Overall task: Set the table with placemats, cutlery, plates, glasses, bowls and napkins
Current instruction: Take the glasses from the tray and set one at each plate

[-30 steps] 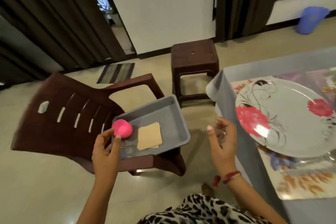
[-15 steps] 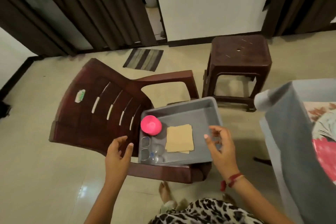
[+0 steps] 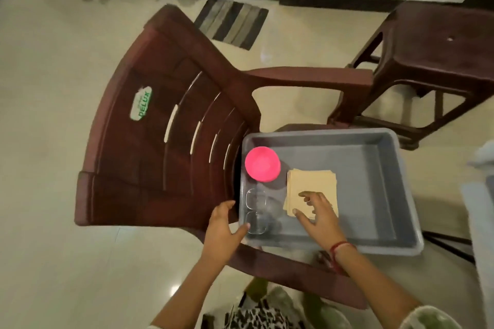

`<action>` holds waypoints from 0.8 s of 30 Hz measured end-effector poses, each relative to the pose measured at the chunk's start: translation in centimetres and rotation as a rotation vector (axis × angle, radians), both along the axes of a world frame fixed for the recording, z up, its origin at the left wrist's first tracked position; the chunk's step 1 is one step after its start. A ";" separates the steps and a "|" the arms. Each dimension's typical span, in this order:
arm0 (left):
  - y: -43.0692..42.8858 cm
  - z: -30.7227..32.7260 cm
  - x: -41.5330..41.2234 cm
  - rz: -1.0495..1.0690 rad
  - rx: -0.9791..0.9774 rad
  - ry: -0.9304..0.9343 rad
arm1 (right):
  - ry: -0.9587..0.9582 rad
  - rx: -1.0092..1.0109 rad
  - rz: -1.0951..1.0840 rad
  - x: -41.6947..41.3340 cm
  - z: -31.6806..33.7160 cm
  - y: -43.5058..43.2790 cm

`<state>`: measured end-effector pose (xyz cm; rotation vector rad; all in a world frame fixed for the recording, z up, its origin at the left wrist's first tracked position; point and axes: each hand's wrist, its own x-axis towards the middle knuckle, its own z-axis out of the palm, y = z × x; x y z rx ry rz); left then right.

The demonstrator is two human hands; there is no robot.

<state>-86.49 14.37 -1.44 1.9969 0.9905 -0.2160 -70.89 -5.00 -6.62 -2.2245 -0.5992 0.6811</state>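
Observation:
A grey plastic tray (image 3: 379,189) rests on the seat of a brown plastic chair (image 3: 165,147). Inside it a pink bowl (image 3: 262,164) sits at the left, a stack of beige napkins (image 3: 311,185) lies in the middle, and two clear glasses (image 3: 256,211) lie near the front left corner. My left hand (image 3: 222,230) is open beside the tray's left edge, its fingertips close to the nearer glass. My right hand (image 3: 319,215) hovers open over the front part of the napkins, fingers spread; whether it touches them I cannot tell.
A brown plastic stool (image 3: 433,61) stands behind the chair at the right. A striped doormat (image 3: 232,23) lies on the cream tiled floor (image 3: 53,88) by the dark curtains. A grey cloth edge (image 3: 481,211) of the table shows at the far right.
The view has swung left and down, so the table and flowered plate have left the frame. Both hands moved forward to the tray; the right one now hangs over the napkins.

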 end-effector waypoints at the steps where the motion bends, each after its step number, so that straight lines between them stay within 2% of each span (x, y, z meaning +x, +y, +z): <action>1: -0.2 -0.9 0.3 0.028 -0.002 -0.004 | 0.022 -0.022 -0.017 0.2 -1.3 0.7; 5: -0.8 -3.8 1.7 0.095 -0.002 0.040 | 0.137 -0.102 0.013 0.5 -5.1 2.8; 10: 1.7 -8.2 5.1 0.179 -0.152 0.143 | 0.328 -0.182 0.310 0.3 -8.1 3.8; 13: 3.1 -10.1 6.8 0.132 -0.250 0.175 | 0.366 -0.207 0.374 -0.2 -9.0 3.8; 18: 3.7 -12.0 7.8 -0.014 -0.196 0.190 | 0.241 -0.192 0.428 -1.3 -9.7 4.1; 24: 3.9 -12.6 7.5 -0.011 -0.089 0.108 | 0.032 -0.138 0.552 -2.7 -10.3 4.9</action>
